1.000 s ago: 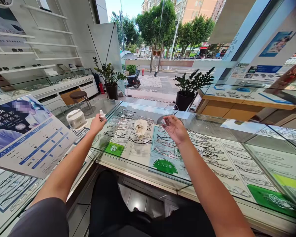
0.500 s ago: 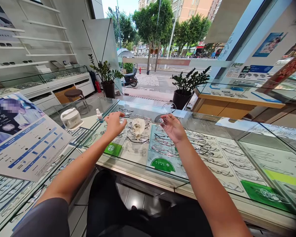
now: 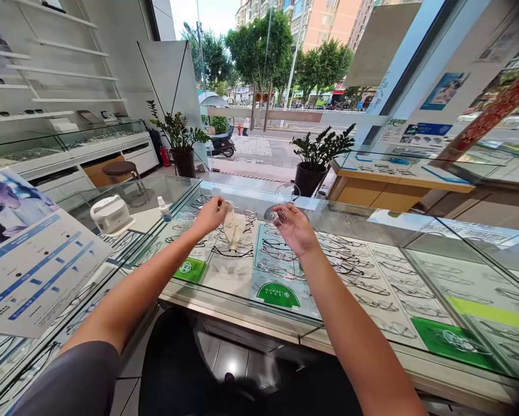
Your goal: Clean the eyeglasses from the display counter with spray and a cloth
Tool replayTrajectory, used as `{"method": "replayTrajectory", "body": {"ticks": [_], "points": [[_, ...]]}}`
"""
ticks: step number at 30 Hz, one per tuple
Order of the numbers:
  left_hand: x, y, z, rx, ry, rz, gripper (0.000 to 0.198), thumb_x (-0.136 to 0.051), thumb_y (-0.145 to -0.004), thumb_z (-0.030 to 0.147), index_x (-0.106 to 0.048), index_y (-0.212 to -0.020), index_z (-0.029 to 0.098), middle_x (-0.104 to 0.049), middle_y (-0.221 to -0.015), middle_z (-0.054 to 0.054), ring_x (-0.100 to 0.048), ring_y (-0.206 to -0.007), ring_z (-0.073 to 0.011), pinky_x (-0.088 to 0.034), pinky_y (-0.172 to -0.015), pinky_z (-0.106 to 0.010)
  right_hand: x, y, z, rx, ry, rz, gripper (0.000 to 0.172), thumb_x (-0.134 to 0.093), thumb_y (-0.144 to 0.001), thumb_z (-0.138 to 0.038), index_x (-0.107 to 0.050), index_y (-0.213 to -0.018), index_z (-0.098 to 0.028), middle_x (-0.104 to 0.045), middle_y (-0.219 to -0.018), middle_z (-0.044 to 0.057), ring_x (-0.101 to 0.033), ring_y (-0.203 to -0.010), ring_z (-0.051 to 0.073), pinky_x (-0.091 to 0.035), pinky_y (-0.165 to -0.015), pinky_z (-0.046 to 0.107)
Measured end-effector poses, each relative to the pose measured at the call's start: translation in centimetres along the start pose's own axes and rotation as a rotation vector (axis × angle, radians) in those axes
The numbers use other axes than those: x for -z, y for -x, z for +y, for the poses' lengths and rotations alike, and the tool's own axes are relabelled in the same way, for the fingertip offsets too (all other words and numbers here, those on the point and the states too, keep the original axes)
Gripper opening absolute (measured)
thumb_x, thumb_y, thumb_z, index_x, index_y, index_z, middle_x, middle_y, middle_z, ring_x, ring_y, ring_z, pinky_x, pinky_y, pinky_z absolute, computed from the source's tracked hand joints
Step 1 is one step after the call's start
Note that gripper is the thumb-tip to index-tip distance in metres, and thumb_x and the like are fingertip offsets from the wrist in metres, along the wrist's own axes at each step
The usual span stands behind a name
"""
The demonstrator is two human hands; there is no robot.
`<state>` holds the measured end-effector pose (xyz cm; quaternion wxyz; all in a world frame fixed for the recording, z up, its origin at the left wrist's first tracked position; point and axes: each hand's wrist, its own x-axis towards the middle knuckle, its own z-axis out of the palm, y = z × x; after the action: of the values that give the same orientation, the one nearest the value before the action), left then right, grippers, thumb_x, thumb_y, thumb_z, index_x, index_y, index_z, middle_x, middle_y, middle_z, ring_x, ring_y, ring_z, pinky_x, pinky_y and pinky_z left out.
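My left hand [image 3: 211, 215] is closed at the fingertips on a crumpled cream cloth [image 3: 234, 228], which hangs down over the glass counter top. In my right hand [image 3: 297, 230], the fingers pinch a pair of thin-rimmed round eyeglasses [image 3: 288, 195], held just above the counter. One round lens stands up beyond the fingers and the other is near the fingertips; part of the frame is hidden by the hand. Under the glass, rows of spectacle frames [image 3: 281, 251] lie between and below both hands.
The glass display counter [image 3: 242, 303] spans the front. To the left stand a small spray bottle [image 3: 164, 209], a white device [image 3: 111, 214] and a large printed board [image 3: 38, 260]. Potted plants [image 3: 311, 173] and a stool [image 3: 119, 169] are beyond the counter.
My left hand has gone from open fingers beside the cloth to a grip on it, and the cloth is pulled upward. My right hand keeps hold of the eyeglasses. The view has shifted slightly.
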<state>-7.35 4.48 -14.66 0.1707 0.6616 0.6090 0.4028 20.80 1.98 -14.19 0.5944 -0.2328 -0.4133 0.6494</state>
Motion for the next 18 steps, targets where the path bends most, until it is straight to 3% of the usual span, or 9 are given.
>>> {"method": "replayTrajectory", "body": {"ticks": [4,8,13,18], "points": [[0.3,-2.5,1.8,0.123,0.696,0.037,0.024,-0.068,-0.097,0.044,-0.058,-0.092,0.023,-0.06,-0.071,0.003,-0.053,-0.061,-0.0146,-0.039,-0.062,-0.026,0.2,-0.2,-0.4,0.025,-0.012,0.014,0.037,-0.105,-0.064,-0.044,-0.078,-0.083,-0.027,-0.082,-0.096,-0.002,-0.066,-0.082,0.011,-0.057,-0.072,0.021],[-0.3,-3.9,4.5,0.151,1.079,-0.08,0.031,-0.079,-0.09,0.046,-0.067,-0.095,0.018,-0.072,-0.082,-0.002,-0.067,-0.073,-0.0171,-0.052,-0.068,-0.027,0.5,-0.5,-0.6,0.038,-0.024,0.032,0.039,-0.106,-0.062,-0.043,-0.077,-0.082,-0.026,-0.081,-0.095,-0.002,-0.067,-0.081,0.01,-0.057,-0.071,0.02],[-2.2,-2.8,6.4,0.115,1.142,-0.277,0.048,-0.093,-0.077,0.047,-0.073,-0.105,0.014,-0.081,-0.092,-0.007,-0.076,-0.083,-0.0207,-0.059,-0.077,-0.03,1.0,-0.6,-1.1,0.065,-0.012,0.029,0.037,-0.103,-0.067,-0.043,-0.075,-0.083,-0.026,-0.082,-0.097,-0.002,-0.07,-0.084,0.012,-0.058,-0.071,0.022],[-4.9,-0.2,6.6,0.055,1.075,-0.225,0.061,-0.101,-0.065,0.054,-0.075,-0.104,0.016,-0.082,-0.097,-0.007,-0.075,-0.085,-0.0185,-0.06,-0.082,-0.031,1.0,-0.4,-1.3,0.11,-0.015,0.027,0.034,-0.102,-0.07,-0.045,-0.076,-0.086,-0.028,-0.082,-0.098,-0.003,-0.071,-0.087,0.012,-0.059,-0.076,0.022]]}}
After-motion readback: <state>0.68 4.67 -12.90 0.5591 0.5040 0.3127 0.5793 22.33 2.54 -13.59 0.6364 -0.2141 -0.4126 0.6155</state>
